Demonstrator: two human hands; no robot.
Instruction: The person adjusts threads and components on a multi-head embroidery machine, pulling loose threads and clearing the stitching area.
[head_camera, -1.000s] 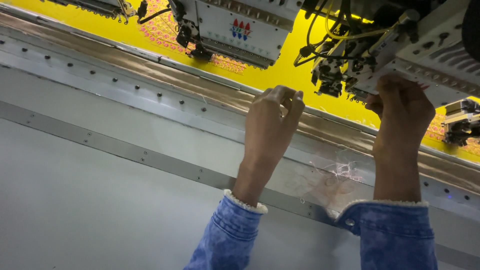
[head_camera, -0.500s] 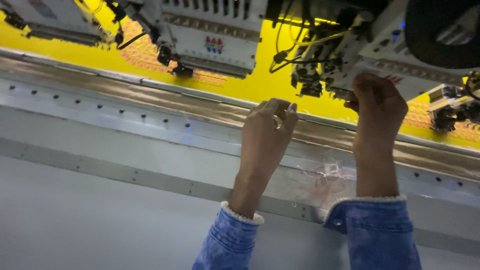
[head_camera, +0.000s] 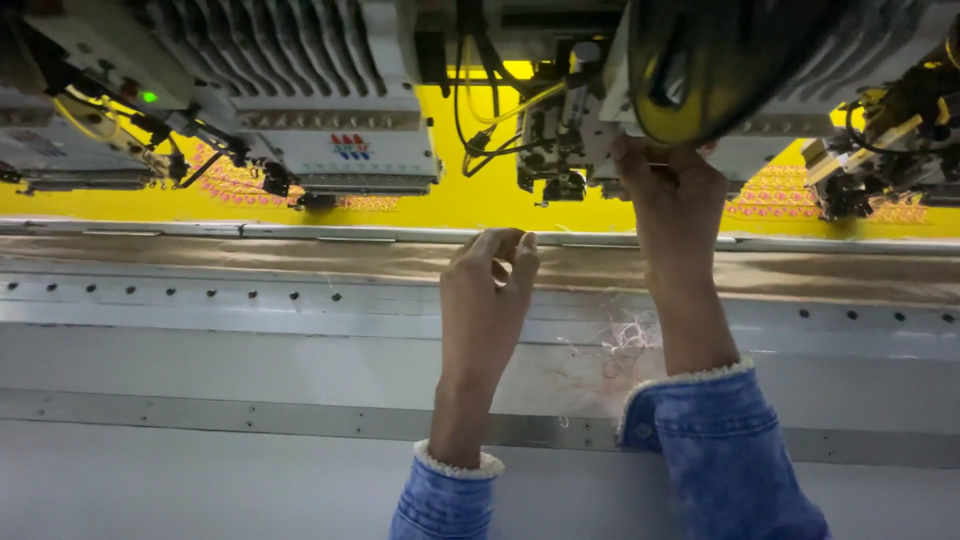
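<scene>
My right hand (head_camera: 668, 190) reaches up at the embroidery head (head_camera: 590, 130); I cannot tell its grip. My left hand (head_camera: 487, 290) pinches together over the machine bed's (head_camera: 200, 340) far edge

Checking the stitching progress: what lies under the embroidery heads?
Yellow fabric with pink stitched motifs lies under the embroidery heads. The right hand and the machine bodies cover parts, so the needle points cannot be seen.

Two bare hands, the left hand (head_camera: 487, 290) and the right hand (head_camera: 668, 195), extend from the sleeves (head_camera: 735, 455) of a faded blue denim jacket, each sleeve ending in a cuff (head_camera: 455, 466) lined with a fuzzy off-white fleece trim, with no rings, watch or gloves visible.
</scene>
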